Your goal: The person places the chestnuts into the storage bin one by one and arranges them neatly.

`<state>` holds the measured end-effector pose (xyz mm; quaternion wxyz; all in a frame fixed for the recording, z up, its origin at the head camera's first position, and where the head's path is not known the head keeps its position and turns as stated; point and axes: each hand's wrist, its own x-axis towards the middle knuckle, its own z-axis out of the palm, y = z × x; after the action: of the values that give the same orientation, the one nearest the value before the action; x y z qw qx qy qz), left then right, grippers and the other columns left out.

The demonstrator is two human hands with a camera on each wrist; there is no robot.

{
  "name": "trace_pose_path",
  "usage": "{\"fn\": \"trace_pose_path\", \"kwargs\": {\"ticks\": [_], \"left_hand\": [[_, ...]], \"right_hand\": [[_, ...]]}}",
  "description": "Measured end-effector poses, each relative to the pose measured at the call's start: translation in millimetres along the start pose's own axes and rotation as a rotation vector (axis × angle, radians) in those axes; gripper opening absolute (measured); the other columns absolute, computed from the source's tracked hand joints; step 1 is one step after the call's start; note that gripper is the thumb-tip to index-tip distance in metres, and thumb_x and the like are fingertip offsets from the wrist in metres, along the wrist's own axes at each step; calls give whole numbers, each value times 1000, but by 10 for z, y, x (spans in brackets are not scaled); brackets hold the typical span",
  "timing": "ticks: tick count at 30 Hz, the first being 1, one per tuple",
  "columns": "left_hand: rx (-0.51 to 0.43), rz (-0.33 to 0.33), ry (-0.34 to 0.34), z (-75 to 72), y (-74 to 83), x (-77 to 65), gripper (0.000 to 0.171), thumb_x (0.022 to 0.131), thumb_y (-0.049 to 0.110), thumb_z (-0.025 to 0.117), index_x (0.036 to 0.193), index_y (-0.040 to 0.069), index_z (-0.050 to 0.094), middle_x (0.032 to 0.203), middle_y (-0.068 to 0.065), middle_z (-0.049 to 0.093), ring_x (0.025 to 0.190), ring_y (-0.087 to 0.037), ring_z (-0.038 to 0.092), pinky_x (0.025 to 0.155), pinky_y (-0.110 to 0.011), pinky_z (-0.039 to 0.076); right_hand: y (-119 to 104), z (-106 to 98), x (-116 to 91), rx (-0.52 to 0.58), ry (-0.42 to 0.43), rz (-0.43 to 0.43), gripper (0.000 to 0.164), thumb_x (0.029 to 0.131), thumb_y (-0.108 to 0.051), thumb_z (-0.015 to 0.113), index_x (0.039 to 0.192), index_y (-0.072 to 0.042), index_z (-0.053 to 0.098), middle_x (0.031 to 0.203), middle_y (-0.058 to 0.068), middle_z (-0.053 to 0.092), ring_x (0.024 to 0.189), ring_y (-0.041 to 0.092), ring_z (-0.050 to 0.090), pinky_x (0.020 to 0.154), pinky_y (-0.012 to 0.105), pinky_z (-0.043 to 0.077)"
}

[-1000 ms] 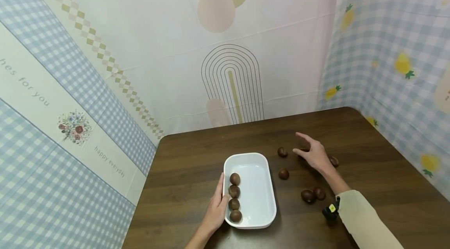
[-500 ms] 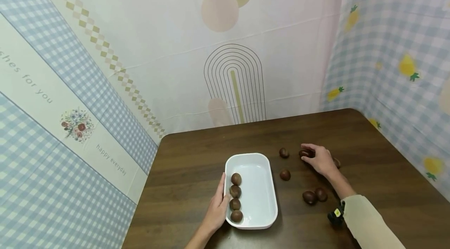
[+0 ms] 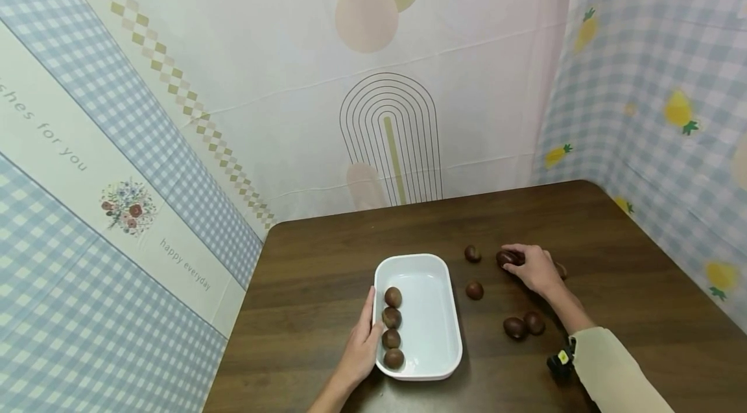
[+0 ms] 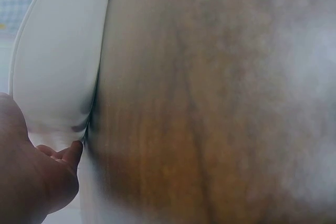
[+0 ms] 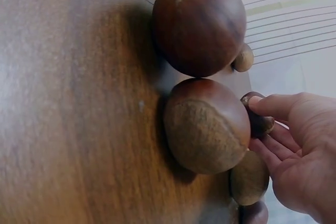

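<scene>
In the head view my left hand (image 3: 358, 345) holds the left side of a white rectangular baking dish (image 3: 432, 329), thumb over the rim and fingers along the outer wall. Inside the dish, several brown chestnuts (image 3: 393, 318) line up along its left wall. To the right, my right hand (image 3: 535, 270) pinches a dark chestnut (image 3: 506, 259) low over the table, its far side covered by the fingers. The right wrist view shows the thumb (image 5: 268, 106) on this chestnut, with the other fingers behind it.
Two chestnuts lie apart between dish and right hand, a far one (image 3: 473, 253) and a nearer one (image 3: 474, 290). A touching pair (image 3: 523, 325) sits nearer the front. Another chestnut (image 3: 561, 270) shows partly behind the right wrist. Patterned cloth (image 3: 292, 108) hangs behind the brown table (image 3: 315, 264).
My right hand, spread wide a second ago, has lowered and brought its fingers and thumb in around a chestnut. The left hand and the dish have stayed in place.
</scene>
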<state>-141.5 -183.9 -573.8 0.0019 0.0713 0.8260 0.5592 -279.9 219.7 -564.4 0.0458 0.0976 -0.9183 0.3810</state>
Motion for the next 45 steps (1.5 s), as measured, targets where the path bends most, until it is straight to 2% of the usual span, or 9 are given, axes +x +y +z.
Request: {"fn": "trace_pose_path", "kwargs": {"ticks": [10, 21, 33, 45], "left_hand": [[-14, 7, -1, 4, -2, 10, 71, 110, 6, 46, 173, 24, 17, 171, -11, 32, 153, -26, 35, 117, -18, 23], [-18, 37, 1, -17, 3, -14, 71, 110, 5, 47, 172, 23, 20, 169, -15, 35, 151, -32, 38, 116, -19, 26], [-35, 29, -4, -52, 35, -63, 71, 110, 6, 49, 172, 25, 22, 169, -13, 36, 151, -30, 39, 117, -21, 26], [-38, 48, -5, -62, 25, -65, 70, 110, 7, 49, 172, 22, 21, 170, -12, 34, 153, -32, 36, 116, -16, 24]], "right_hand": [[-96, -64, -15, 23, -23, -16, 44, 97, -9, 78, 138, 4, 67, 132, 32, 67, 123, 52, 61, 96, 64, 52], [-403, -76, -35, 22, 21, -81, 44, 97, -10, 77, 138, 3, 68, 131, 30, 68, 118, 48, 66, 90, 58, 57], [-866, 105, -15, 133, 64, -87, 42, 97, -6, 78, 137, 2, 68, 129, 31, 68, 109, 43, 72, 85, 49, 62], [-1304, 465, 39, 246, 109, -104, 45, 94, -3, 80, 136, 4, 69, 127, 31, 69, 106, 41, 74, 85, 47, 62]]}}
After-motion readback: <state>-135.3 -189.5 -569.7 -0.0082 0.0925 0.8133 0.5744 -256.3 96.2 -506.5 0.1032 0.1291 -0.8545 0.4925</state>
